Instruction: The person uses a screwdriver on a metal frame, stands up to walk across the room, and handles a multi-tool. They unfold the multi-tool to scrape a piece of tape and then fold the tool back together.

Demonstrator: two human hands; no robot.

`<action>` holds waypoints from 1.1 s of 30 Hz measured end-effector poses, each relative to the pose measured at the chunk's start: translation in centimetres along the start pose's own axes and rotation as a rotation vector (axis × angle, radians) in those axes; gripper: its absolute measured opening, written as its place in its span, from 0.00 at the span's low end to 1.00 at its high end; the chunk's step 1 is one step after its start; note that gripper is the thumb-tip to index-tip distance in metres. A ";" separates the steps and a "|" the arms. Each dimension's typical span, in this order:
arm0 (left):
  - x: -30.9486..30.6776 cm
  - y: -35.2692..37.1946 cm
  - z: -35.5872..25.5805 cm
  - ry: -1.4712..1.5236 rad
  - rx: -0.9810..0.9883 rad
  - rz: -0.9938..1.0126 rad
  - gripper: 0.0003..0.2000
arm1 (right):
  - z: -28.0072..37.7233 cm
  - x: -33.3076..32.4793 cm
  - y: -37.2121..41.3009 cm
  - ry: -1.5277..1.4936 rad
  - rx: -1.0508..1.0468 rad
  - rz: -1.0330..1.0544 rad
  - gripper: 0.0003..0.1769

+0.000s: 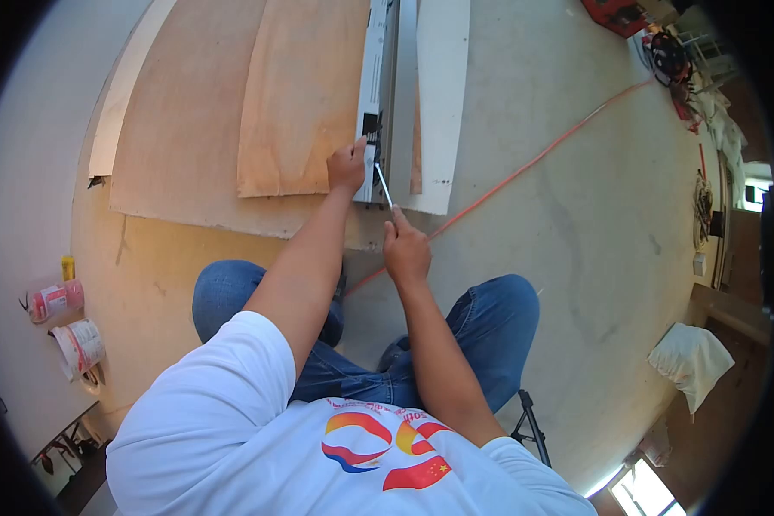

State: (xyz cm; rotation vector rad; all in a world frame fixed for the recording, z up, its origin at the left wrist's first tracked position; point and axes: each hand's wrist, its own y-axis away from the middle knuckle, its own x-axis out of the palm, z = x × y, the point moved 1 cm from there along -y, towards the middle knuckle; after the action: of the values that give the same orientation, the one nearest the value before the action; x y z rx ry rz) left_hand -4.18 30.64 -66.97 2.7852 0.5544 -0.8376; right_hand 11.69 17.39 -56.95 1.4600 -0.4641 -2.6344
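Observation:
A long metal profile (399,103) with white printed film (371,73) along one side lies lengthwise in front of me. My left hand (347,167) is closed at its near end, thumb and fingers gripping the film-covered edge beside a small black fitting (377,153). Gripped in my right hand (407,251) is a screwdriver (384,187); its thin bright shaft points up and away, with the tip at the black fitting. Most of the handle is hidden in my fist, and the exact tip contact is too small to make out.
Large brown boards (189,112) lie under and left of the profile, a white strip (443,112) to its right. An orange cord (533,163) crosses the floor. Fire extinguisher (56,299) and white bucket (79,347) stand left; a white sack (691,359) sits right.

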 end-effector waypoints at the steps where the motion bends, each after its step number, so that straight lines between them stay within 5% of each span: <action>1: -0.2 0.1 -0.5 -0.022 0.026 -0.022 0.31 | 0.1 0.0 0.1 0.002 -0.009 -0.016 0.22; 33: -0.5 -0.4 0.7 -0.023 -0.144 0.075 0.37 | 0.2 -0.2 1.3 -0.120 -0.020 0.005 0.21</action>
State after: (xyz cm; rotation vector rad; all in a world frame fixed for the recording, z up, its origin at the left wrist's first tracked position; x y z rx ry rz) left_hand -5.05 30.68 -67.26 2.6453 0.4834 -0.7802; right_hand 11.58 16.21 -56.27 1.2990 -0.4502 -2.7253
